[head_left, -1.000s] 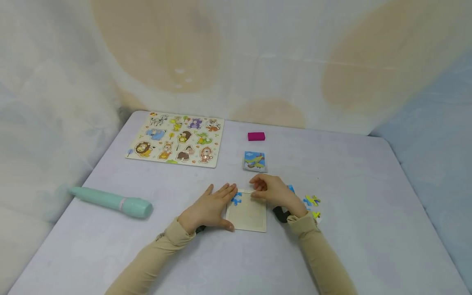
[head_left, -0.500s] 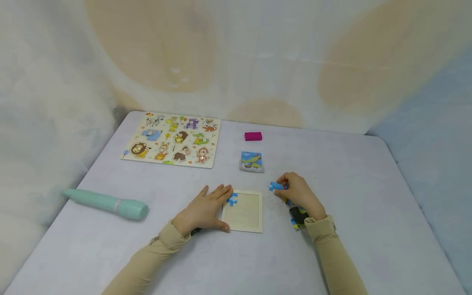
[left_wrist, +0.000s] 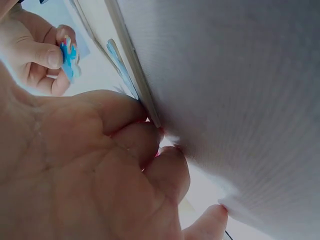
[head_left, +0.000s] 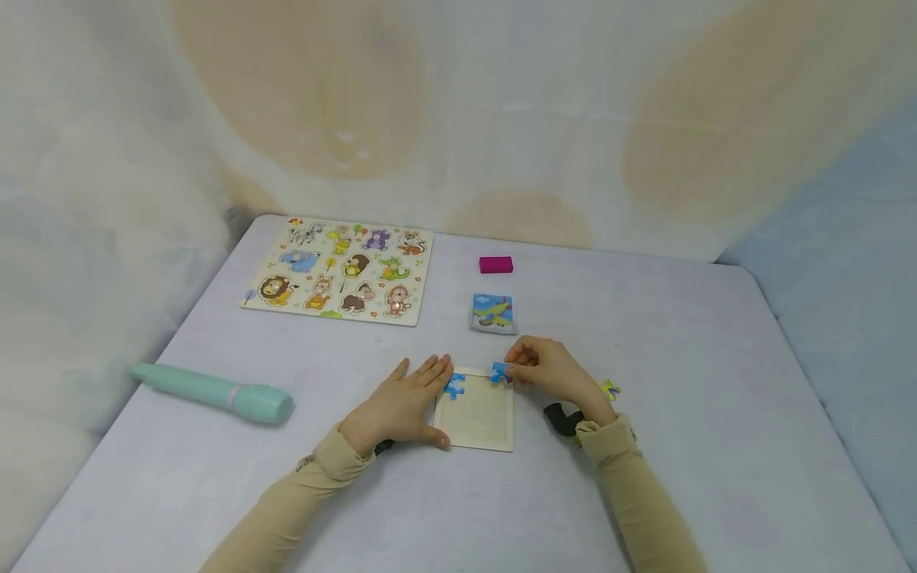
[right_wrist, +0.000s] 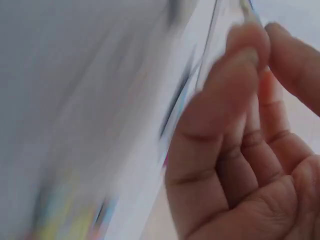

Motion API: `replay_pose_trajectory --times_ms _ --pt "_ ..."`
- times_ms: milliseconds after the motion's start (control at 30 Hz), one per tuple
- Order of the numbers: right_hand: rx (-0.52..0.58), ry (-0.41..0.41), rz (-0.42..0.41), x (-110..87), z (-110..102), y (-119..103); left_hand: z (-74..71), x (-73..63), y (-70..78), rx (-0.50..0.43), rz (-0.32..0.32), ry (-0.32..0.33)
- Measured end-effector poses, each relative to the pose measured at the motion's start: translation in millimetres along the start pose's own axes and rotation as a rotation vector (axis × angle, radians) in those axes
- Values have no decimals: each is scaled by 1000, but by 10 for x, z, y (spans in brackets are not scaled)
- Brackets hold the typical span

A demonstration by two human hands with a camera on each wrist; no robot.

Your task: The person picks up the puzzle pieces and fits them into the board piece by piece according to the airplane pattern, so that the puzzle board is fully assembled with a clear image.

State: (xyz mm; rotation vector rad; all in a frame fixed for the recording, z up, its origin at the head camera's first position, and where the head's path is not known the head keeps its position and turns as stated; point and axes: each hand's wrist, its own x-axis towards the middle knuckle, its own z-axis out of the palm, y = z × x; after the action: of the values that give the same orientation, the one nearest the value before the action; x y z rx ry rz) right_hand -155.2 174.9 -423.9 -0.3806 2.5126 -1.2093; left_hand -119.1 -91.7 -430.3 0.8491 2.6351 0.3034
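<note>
A square wooden puzzle tray (head_left: 474, 422) lies on the table in front of the person, with one blue jigsaw piece (head_left: 454, 386) in its upper left corner. My left hand (head_left: 401, 407), fingers spread and straight, rests along the tray's left edge. Between thumb and fingers, my right hand (head_left: 548, 370) pinches another blue jigsaw piece (head_left: 501, 372) over the tray's upper right corner. The left wrist view also shows this pinched piece (left_wrist: 70, 57), apart from the tray. Yellow and blue loose pieces (head_left: 609, 389) lie to the right, partly hidden by the right wrist.
Behind the tray lies a small airplane picture card (head_left: 493, 313), and beyond it a magenta block (head_left: 496, 265). An animal peg puzzle board (head_left: 340, 274) is at the back left. A mint-green, pen-shaped object (head_left: 215, 391) lies on the left.
My right hand moved right to the loose pieces, picked up a blue jigsaw piece, and came back left with it over the tray's upper right corner. The left hand stayed at the tray.
</note>
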Motion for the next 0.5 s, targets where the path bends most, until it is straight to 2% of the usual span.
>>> replay_pose_trajectory --times_ms 100,200,500 --pt "8 -70 -3 72 129 -87 10 7 -5 -10 -1 1" --pt "-34 -85 12 133 235 -145 13 8 -8 -12 4 1" --pt "-197 -23 40 193 377 -229 4 2 -4 -8 9 5"
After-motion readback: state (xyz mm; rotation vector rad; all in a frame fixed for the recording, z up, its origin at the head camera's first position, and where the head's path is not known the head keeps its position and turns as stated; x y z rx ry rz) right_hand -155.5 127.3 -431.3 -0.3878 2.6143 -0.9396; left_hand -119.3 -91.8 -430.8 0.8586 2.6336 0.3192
